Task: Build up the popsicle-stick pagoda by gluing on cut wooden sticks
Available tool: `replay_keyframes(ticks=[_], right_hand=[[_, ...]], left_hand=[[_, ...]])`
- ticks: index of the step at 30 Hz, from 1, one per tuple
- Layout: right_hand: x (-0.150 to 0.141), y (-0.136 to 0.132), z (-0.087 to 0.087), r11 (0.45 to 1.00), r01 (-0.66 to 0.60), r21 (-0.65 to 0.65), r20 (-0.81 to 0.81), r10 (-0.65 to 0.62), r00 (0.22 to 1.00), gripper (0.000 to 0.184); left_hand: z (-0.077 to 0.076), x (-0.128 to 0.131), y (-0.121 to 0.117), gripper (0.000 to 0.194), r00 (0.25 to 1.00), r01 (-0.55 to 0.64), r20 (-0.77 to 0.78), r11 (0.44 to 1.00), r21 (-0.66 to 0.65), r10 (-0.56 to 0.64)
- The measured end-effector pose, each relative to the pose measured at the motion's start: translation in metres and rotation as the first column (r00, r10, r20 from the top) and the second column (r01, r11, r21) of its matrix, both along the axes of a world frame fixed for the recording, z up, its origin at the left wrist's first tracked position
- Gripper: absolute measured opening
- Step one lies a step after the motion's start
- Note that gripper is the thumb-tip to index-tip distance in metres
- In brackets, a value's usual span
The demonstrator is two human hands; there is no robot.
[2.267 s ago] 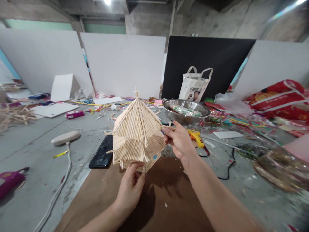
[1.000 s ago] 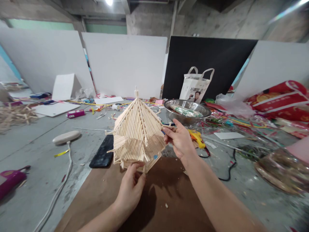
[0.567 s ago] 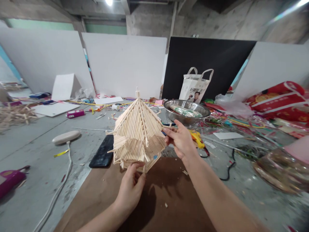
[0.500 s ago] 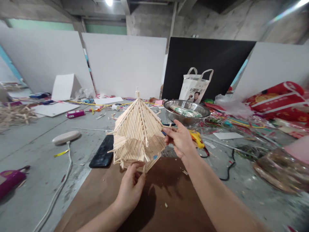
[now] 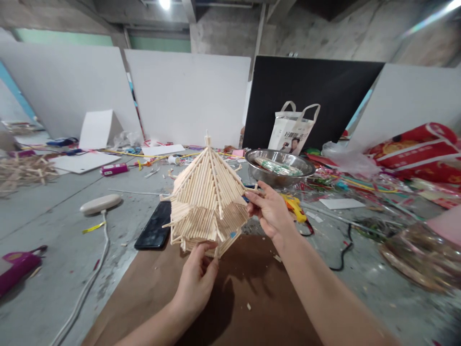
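A model pavilion (image 5: 205, 192) made of thin pale wooden sticks is held up at the centre, its pointed roof upright. My left hand (image 5: 200, 271) grips its lower front edge, thumb and fingers closed around a stick end. At the right corner of the roof, my right hand (image 5: 268, 211) pinches the model between thumb and fingers. A small blue patch (image 5: 233, 235) shows on its lower right side. Below lies a brown sheet (image 5: 259, 298), with the model's shadow and small stick scraps on it. The underside and back of the model are hidden.
A black phone (image 5: 154, 228) lies just left of the model. Behind my right hand are a yellow glue gun (image 5: 294, 207) and a steel bowl (image 5: 252, 168) holding wrapped packets. A white cable (image 5: 86, 288) runs along the left. Loose sticks (image 5: 25, 170) are piled far left.
The whole view has shifted slightly, so everything appears a few pixels further right. Both hands keep the same hold on the model.
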State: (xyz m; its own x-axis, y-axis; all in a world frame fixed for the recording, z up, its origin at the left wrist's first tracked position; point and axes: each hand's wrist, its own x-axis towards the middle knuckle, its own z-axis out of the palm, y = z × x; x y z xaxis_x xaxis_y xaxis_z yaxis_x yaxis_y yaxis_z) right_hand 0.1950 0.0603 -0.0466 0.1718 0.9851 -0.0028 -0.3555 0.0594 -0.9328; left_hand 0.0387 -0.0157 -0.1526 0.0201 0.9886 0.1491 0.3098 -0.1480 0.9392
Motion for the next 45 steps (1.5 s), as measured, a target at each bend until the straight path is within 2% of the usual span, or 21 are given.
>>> replay_keyframes(ticks=[6,19,30,45], right_hand=[[0.0001,0.0004,-0.0005,1.0,-0.006,0.0,-0.016,0.006,1.0,0.07],[0.0001,0.0021,-0.0015,1.0,-0.008,0.018,0.023,0.008,1.0,0.076],[-0.0012,0.0013,0.0001,1.0,-0.001,0.014,-0.006,0.001,1.0,0.068],[-0.0035,0.0036,-0.0045,0.997,0.001,0.076,-0.001,-0.001,1.0,0.058]], left_hand=[[-0.0015,-0.0001,-0.0015,0.024,1.0,0.019,-0.014,1.0,0.008,-0.019],[-0.0036,-0.0014,-0.0005,0.022,1.0,0.02,-0.02,0.999,0.028,-0.019],[-0.0046,-0.0005,0.0001,0.021,1.0,0.024,-0.015,0.999,0.029,-0.024],[-0.0051,0.0001,-0.0017,0.026,0.999,0.043,0.024,0.999,-0.005,-0.043]])
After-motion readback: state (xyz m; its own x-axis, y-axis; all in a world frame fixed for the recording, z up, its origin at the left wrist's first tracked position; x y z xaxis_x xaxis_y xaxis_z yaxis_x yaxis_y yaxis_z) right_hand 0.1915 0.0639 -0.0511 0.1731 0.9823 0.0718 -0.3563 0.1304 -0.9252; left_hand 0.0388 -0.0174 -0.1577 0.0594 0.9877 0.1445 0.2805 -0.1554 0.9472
